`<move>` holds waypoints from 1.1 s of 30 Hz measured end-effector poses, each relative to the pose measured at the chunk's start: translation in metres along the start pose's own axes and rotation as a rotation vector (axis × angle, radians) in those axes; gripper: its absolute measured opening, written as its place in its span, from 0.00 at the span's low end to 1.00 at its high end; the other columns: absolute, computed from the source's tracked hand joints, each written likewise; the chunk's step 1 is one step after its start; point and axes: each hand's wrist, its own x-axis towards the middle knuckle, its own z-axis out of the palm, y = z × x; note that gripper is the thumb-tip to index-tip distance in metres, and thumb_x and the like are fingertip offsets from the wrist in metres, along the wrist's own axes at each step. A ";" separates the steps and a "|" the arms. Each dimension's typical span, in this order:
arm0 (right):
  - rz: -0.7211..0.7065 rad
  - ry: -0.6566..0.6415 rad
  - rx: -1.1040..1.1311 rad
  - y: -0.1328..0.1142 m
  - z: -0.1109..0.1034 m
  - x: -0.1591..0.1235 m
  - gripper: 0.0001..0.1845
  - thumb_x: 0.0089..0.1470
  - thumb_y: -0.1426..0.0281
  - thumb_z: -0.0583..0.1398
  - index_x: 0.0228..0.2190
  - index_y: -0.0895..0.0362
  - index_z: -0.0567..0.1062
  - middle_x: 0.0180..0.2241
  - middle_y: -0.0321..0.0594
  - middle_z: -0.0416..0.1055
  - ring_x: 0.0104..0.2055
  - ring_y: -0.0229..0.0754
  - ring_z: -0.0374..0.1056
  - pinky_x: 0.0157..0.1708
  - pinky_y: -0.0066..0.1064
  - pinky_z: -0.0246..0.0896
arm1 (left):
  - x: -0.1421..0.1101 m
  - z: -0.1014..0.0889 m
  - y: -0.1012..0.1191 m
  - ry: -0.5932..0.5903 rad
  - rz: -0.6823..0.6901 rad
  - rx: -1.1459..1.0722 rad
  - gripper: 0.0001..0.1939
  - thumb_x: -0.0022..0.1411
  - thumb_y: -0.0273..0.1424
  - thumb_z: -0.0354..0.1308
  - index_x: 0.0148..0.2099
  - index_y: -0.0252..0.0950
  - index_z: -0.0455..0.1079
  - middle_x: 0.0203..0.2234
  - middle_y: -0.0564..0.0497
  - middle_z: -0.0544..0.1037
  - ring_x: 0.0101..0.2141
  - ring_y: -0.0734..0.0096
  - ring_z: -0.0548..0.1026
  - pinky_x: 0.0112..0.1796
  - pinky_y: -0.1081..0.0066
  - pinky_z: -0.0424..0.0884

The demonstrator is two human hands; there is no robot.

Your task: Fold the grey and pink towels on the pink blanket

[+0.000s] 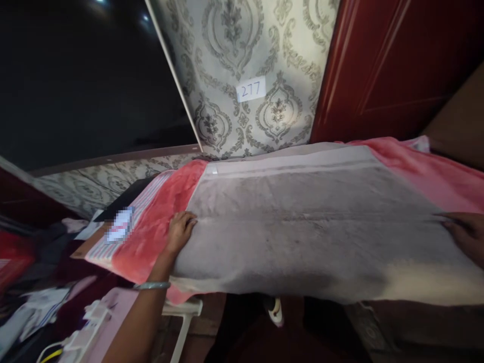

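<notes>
A wide grey towel (287,247) lies spread before me, with pale bands along its far edge and a crease running across its middle. My left hand (182,229) has its fingers curled together on the towel's left edge, at the crease's end. At the right edge of the picture, my right hand (467,234) pinches the other end of the crease; part of that hand is cut off. Under the grey towel is a coral-red plush cloth (151,227), showing on both sides, with a striped border at left.
A dark screen (86,85) hangs on the patterned wall (234,45), which bears a paper marked 277 (251,89). A dark red door (385,70) stands at right. A white power strip (91,322) and heaped clothes lie at lower left.
</notes>
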 end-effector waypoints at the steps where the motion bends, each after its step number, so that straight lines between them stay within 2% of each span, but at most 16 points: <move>1: 0.033 -0.048 0.037 -0.011 -0.009 0.000 0.22 0.55 0.50 0.51 0.29 0.49 0.78 0.37 0.55 0.78 0.35 0.55 0.69 0.29 0.45 0.62 | 0.001 0.001 -0.002 0.008 0.008 -0.012 0.13 0.65 0.38 0.50 0.37 0.39 0.73 0.39 0.44 0.79 0.44 0.58 0.75 0.50 0.58 0.68; 5: 0.165 -0.111 0.076 -0.050 -0.034 0.001 0.15 0.54 0.60 0.54 0.32 0.52 0.78 0.43 0.55 0.76 0.45 0.55 0.67 0.38 0.45 0.62 | 0.005 0.007 -0.009 0.050 0.041 -0.043 0.15 0.63 0.40 0.49 0.40 0.38 0.73 0.40 0.43 0.79 0.45 0.56 0.75 0.49 0.57 0.69; 9: 0.194 -0.129 0.083 -0.067 -0.044 0.001 0.13 0.54 0.68 0.54 0.35 0.56 0.78 0.43 0.54 0.76 0.46 0.53 0.66 0.46 0.42 0.60 | 0.008 0.010 -0.011 0.069 0.035 -0.022 0.15 0.63 0.39 0.46 0.39 0.38 0.72 0.38 0.43 0.79 0.44 0.55 0.75 0.49 0.56 0.69; 14: 0.215 -0.098 0.106 -0.073 -0.050 0.000 0.12 0.56 0.70 0.55 0.35 0.57 0.78 0.40 0.53 0.76 0.46 0.51 0.65 0.45 0.39 0.60 | 0.006 0.005 -0.002 0.135 -0.037 0.101 0.16 0.64 0.39 0.44 0.37 0.38 0.70 0.37 0.40 0.78 0.42 0.52 0.74 0.47 0.55 0.70; 18: 0.249 -0.063 0.071 -0.078 -0.052 -0.001 0.12 0.57 0.71 0.54 0.35 0.58 0.78 0.41 0.54 0.75 0.47 0.51 0.67 0.46 0.38 0.60 | 0.003 -0.002 0.005 0.213 -0.056 0.142 0.13 0.63 0.38 0.44 0.36 0.38 0.68 0.34 0.41 0.77 0.40 0.53 0.74 0.46 0.57 0.70; 24: 0.207 -0.009 0.134 -0.081 -0.059 0.004 0.09 0.53 0.72 0.54 0.29 0.54 0.75 0.38 0.53 0.76 0.45 0.52 0.69 0.50 0.41 0.60 | -0.003 -0.010 0.006 0.326 -0.047 0.224 0.14 0.64 0.36 0.43 0.35 0.38 0.67 0.32 0.38 0.77 0.37 0.51 0.74 0.42 0.54 0.69; 29: 0.194 0.071 0.168 -0.078 -0.080 0.007 0.07 0.51 0.70 0.54 0.28 0.52 0.73 0.37 0.53 0.76 0.45 0.53 0.69 0.50 0.42 0.61 | -0.008 -0.016 0.006 0.401 -0.055 0.271 0.14 0.64 0.36 0.43 0.35 0.38 0.68 0.32 0.40 0.75 0.36 0.51 0.73 0.41 0.53 0.69; 33: 0.205 0.158 0.170 -0.072 -0.105 -0.001 0.07 0.50 0.68 0.54 0.29 0.51 0.73 0.36 0.52 0.76 0.45 0.53 0.70 0.47 0.43 0.63 | -0.013 -0.031 0.014 0.430 -0.084 0.296 0.15 0.65 0.36 0.42 0.35 0.38 0.68 0.30 0.40 0.75 0.35 0.50 0.73 0.39 0.51 0.68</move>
